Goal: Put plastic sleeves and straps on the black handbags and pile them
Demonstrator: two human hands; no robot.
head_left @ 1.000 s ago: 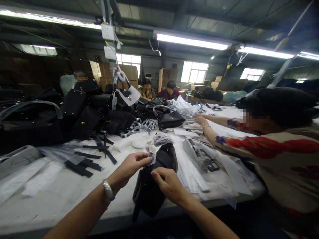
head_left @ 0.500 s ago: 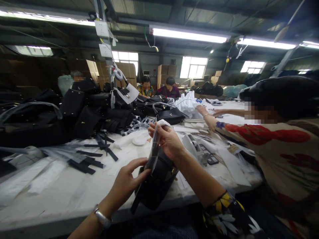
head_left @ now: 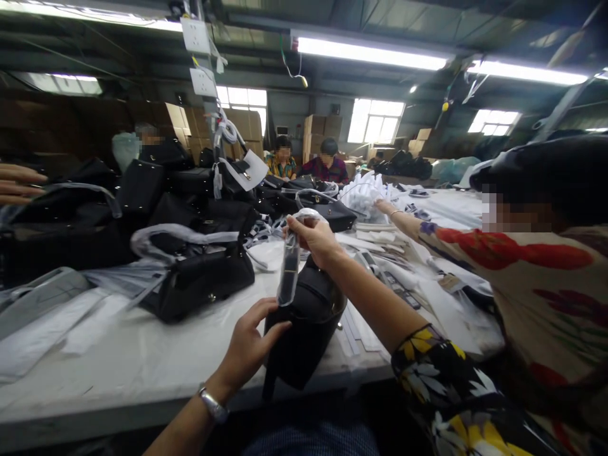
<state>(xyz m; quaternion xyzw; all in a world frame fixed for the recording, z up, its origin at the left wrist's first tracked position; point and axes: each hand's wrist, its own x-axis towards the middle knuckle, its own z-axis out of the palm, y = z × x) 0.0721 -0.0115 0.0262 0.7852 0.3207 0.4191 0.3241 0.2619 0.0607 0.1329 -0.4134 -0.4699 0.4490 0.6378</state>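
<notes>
A black handbag (head_left: 304,345) stands at the table's front edge, close to my body. My right hand (head_left: 316,240) grips the bag's strap (head_left: 288,272), wrapped in clear plastic, and holds it up above the bag. At the bag's left side is my left hand (head_left: 249,345), its thumb in front and its fingers partly hidden behind, holding the bag near the strap's lower end. Another black handbag (head_left: 204,282) with a plastic-wrapped handle lies to the left, apart from my hands.
Black handbags (head_left: 142,190) are piled at the back left. Another person's hand (head_left: 21,182) shows at the left edge. To my right a co-worker's arm (head_left: 413,221) reaches over white strips (head_left: 365,193). White sheets (head_left: 85,323) lie on the table (head_left: 156,361).
A handbag has come down on the table at left, over the black strips. A hand has appeared at the left edge. My right hand has raised the wrapped strap slightly, making it more upright.
</notes>
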